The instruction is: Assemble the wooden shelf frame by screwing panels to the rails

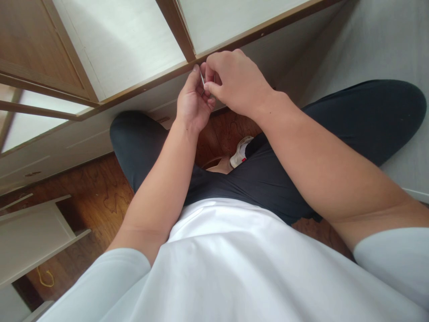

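My left hand [194,105] is palm up, its fingers curled and the thumb raised toward the wooden frame edge. Between the hands shows a thin, silvery, stick-like piece [202,79], too small to name. My right hand [236,78] reaches over from the right, knuckles up, with thumb and fingers pinched at the lower end of that piece. The fingertips of both hands almost meet and partly hide it. Just beyond them runs the brown wooden edge [147,88] of a cabinet-like frame, with an upright divider [179,31] joining it.
A wooden panel door [33,49] stands at the upper left. White panels lie behind the frame. My dark-trousered legs [362,116] spread on both sides. A pale open drawer-like box [36,237] and a yellow cord [45,277] are on the wooden floor [103,188] at lower left.
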`<state>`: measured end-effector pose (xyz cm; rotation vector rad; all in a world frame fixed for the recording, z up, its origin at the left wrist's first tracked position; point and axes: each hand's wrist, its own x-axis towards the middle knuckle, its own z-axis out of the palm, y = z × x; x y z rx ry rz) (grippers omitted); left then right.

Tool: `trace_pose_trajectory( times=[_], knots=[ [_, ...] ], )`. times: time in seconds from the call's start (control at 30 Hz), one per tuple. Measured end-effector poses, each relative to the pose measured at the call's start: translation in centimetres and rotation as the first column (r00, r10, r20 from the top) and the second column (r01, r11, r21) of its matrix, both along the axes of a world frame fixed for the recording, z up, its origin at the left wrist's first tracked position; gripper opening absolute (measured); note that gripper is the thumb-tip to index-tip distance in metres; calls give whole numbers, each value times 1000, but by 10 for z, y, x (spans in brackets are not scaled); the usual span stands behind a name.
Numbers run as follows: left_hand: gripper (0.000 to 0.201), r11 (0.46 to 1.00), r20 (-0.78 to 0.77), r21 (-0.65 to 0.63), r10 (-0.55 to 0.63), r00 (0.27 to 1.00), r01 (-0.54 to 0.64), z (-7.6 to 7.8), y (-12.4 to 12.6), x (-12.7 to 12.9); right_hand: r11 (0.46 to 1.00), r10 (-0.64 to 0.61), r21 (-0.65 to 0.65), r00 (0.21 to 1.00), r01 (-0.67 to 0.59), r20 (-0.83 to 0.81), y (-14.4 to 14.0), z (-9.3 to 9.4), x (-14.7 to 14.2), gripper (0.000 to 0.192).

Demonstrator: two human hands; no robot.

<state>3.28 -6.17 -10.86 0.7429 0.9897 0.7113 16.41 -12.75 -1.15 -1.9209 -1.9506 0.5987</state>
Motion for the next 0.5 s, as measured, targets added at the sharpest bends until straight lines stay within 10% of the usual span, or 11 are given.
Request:
trace_pose_trajectory(
  times=[0.5],
  knots=[
    [37,999,-44,11,-49,998,49,-1,0,-3,1000,-15,6,1000,15,15,0,-1,-1,15]
  ],
)
